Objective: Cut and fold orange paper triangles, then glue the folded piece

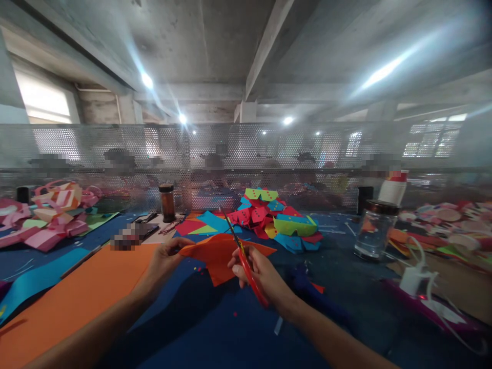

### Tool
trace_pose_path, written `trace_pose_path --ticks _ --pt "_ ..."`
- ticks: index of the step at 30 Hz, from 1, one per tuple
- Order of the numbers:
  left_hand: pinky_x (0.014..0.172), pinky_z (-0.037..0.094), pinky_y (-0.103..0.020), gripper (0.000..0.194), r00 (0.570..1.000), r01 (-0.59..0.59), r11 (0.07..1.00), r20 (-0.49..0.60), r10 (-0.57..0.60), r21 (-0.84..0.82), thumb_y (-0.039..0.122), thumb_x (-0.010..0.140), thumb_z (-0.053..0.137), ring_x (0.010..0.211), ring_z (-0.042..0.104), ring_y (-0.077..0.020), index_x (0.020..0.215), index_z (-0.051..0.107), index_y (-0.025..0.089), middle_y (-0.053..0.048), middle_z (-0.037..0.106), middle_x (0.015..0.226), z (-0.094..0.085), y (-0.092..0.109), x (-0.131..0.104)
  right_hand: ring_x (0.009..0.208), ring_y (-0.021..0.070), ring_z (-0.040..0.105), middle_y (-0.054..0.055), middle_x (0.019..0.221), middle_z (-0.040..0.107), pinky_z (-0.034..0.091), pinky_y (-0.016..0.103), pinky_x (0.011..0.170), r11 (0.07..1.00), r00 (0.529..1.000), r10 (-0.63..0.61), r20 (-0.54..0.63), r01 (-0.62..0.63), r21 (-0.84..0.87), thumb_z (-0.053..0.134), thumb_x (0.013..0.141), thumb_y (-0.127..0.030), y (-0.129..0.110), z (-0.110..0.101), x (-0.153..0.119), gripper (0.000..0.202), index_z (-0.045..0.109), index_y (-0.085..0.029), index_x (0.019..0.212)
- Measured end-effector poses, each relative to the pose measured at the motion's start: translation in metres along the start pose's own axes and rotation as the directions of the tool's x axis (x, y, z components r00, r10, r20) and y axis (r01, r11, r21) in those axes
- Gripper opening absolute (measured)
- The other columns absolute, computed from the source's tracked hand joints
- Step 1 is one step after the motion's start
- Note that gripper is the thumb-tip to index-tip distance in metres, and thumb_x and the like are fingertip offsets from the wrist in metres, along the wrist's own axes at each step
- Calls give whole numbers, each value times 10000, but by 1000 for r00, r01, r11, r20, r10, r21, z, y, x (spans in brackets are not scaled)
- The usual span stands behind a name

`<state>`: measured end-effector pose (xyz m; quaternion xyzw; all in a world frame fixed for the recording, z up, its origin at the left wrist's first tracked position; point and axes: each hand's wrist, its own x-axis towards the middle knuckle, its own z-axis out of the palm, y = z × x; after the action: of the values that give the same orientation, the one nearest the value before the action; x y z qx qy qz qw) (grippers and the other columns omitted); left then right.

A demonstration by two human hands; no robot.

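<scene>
An orange paper piece point(221, 256) is held up over the blue table by my left hand point(169, 256), whose fingers pinch its left edge. My right hand point(255, 269) is wrapped round the red handles of a pair of scissors point(246, 266). The dark blades point up and away, beside the orange piece. Small red and yellow bits lie on the table below the paper. Under my left forearm lies a large orange sheet point(96, 287).
Coloured paper cut-outs point(265, 218) are heaped behind my hands. Pink paper pieces point(49, 220) lie far left. A brown bottle point(167, 203) and a clear jar point(374, 233) stand on the table point(215, 333). White cables and a purple object point(430, 305) lie right, before a perforated screen point(238, 154).
</scene>
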<state>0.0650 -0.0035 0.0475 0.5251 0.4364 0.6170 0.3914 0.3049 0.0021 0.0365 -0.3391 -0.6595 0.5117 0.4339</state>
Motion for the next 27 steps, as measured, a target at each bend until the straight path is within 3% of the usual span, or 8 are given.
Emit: trace_pose_path --ticks 5,11,16,20,24,27 --pt "536 467 -207 174 999 51 998 -13 -51 -48 257 597 816 584 634 -159 737 754 174 -7 724 673 -1 -4 0 585 105 557 23 967 650 443 271 576 1000 1000 -6 -2 6 -26 683 773 -288 -1 0 -1 293 497 -211 985" --pt "653 522 -200 241 989 138 972 -21 -144 -189 254 581 832 670 672 -153 779 750 144 -27 747 745 -3 -10 4 569 98 558 32 979 655 450 274 587 999 1000 28 -5 -28 -46 687 769 -289 -3 2 -2 291 498 -199 971" --pt "535 527 -233 180 954 298 894 74 -290 -335 294 685 733 508 623 -135 791 699 151 -20 700 641 -2 -10 3 586 104 562 37 981 657 451 273 592 999 1000 16 0 -16 -49 700 756 -301 -2 2 -2 317 496 -196 974" --pt "593 572 -290 171 917 399 840 144 -372 -367 300 765 702 621 690 -190 836 679 147 -55 717 730 -5 -11 2 570 105 561 31 954 661 440 265 569 998 999 36 19 -35 -58 697 760 -311 0 2 -2 305 506 -199 970" --pt "651 576 -238 291 897 443 824 179 -405 -353 166 732 780 712 711 -160 1002 670 167 -44 736 914 -8 -14 1 597 113 573 38 965 653 463 277 603 995 1000 21 9 -20 -95 697 765 -299 1 1 -2 294 516 -195 973" --pt "643 574 -237 304 857 510 791 273 -436 -337 140 704 809 722 716 -166 975 672 163 -51 737 918 -8 -14 0 625 124 596 34 960 648 470 285 626 992 1000 8 2 -8 -130 685 779 -292 2 0 -2 299 520 -194 1009"
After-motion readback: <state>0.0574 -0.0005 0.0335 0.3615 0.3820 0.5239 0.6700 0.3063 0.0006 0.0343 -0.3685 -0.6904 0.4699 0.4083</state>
